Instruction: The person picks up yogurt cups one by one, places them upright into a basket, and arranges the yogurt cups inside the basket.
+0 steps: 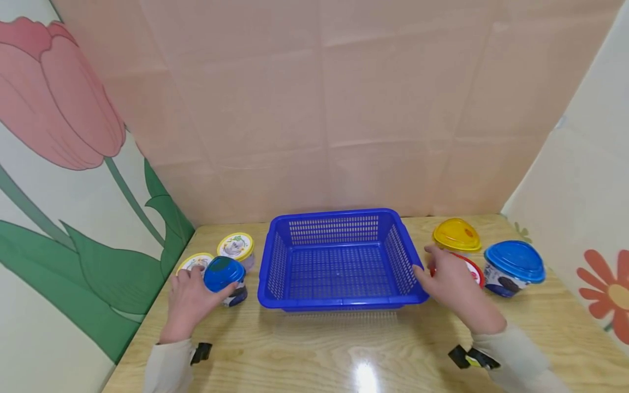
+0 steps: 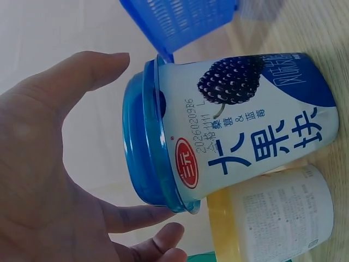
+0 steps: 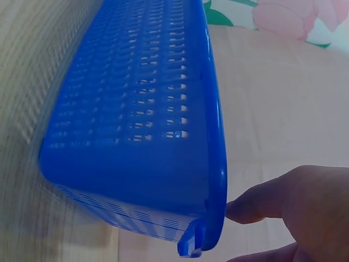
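My left hand (image 1: pixel 189 299) is spread around a blue-lidded yogurt cup (image 1: pixel 225 273), thumb on one side and fingers on the other. In the left wrist view the thumb (image 2: pixel 103 68) stands off the lid, and the fingers lie by its lower edge; the cup (image 2: pixel 240 114) shows a blackberry print. Over at the blue plastic basket (image 1: pixel 339 301), my right hand (image 1: pixel 449 281) is at the right rim. Its thumb tip (image 3: pixel 240 212) is right at that rim in the right wrist view, fingers extended. Nothing lies inside the basket.
Two yellow-rimmed tubs, one behind (image 1: pixel 237 246) and one beside (image 1: pixel 196 261) the left cup, stand at the left. At the right are a yellow-lidded tub (image 1: pixel 457 234), a red-rimmed tub (image 1: pixel 475 271) partly behind my hand, and a larger blue-lidded tub (image 1: pixel 513 267). Walls enclose the table.
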A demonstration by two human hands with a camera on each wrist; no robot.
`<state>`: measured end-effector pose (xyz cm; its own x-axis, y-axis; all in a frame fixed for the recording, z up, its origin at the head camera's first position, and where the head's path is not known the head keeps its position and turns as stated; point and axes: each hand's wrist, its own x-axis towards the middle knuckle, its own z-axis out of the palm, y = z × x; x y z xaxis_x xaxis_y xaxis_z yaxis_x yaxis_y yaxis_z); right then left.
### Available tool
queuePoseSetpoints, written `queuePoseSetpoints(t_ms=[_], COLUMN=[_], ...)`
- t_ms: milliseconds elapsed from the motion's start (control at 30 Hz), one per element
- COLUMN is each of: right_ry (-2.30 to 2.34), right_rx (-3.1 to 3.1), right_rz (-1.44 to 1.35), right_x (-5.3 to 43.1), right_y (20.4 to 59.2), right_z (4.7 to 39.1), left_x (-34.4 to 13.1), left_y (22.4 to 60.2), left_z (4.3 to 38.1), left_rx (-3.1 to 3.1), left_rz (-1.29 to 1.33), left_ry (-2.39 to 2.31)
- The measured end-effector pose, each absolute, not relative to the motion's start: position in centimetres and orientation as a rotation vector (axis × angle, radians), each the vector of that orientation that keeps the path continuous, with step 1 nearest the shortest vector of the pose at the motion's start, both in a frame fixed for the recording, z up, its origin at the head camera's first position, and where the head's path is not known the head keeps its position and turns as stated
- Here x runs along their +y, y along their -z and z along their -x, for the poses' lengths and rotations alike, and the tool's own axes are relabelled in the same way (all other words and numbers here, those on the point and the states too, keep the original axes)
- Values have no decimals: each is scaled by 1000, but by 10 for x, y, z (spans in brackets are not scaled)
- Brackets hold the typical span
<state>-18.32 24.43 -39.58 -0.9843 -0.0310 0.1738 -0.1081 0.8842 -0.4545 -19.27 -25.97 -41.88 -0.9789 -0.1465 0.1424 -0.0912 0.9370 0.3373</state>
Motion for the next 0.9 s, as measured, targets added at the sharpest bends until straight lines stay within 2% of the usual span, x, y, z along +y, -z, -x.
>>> queuePoseSetpoints(t_ms=[900], right_ry=[-760], right_rx=[-2872], right_rz=[-240], right_x=[241], right_y=[427], right_z=[176], left_x=[-257], left_y=[429], left_z=[199], left_rx=[-2896], left_rz=[-181], left_ry=[589])
